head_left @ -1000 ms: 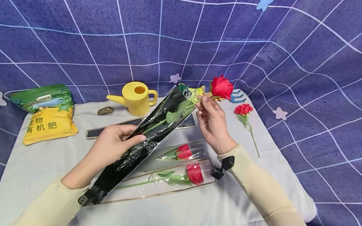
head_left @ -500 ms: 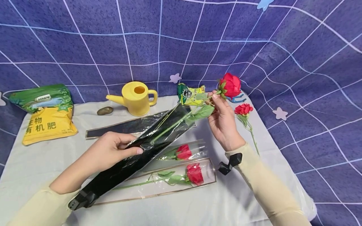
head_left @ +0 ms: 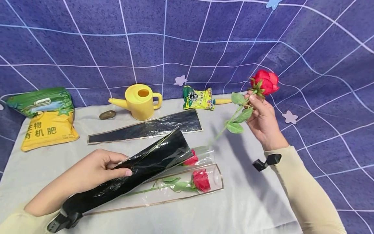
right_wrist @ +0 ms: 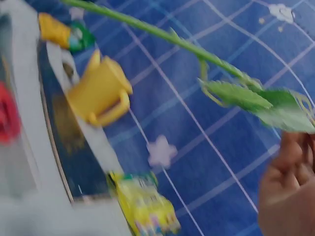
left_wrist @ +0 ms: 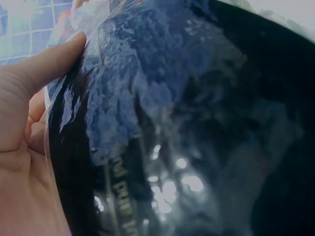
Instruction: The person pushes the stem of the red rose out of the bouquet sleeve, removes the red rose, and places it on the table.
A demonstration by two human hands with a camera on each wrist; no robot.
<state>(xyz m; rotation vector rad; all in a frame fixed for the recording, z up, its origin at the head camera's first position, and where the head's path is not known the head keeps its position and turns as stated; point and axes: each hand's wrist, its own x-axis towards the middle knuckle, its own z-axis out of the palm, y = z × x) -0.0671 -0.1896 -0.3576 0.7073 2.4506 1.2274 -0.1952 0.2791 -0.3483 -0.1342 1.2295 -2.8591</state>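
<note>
My right hand [head_left: 261, 120] pinches a red rose [head_left: 265, 82] by its stem just under the bloom. The leafy green stem slants down to the left, outside any sleeve; in the right wrist view the stem [right_wrist: 162, 42] crosses the top. With thumb and fingers my left hand [head_left: 96, 170] grips the edge of a black flower sleeve [head_left: 146, 162], its wide end facing up and right. The same glossy sleeve [left_wrist: 162, 98] fills most of the left wrist view. Under it lie clear sleeves holding roses, one rose [head_left: 201, 180] fully visible, the other rose [head_left: 191, 158] partly covered.
A second black sleeve [head_left: 146, 126] lies flat behind. Along the back stand a green-and-yellow bag [head_left: 48, 120], a stone [head_left: 107, 114], a yellow watering can [head_left: 141, 102] and a small packet [head_left: 198, 98]. A yellow tool handle [head_left: 222, 101] shows beside the packet.
The rose has come out of the black sleeve, moving right with my right hand. My left hand and the sleeve have shifted down and left.
</note>
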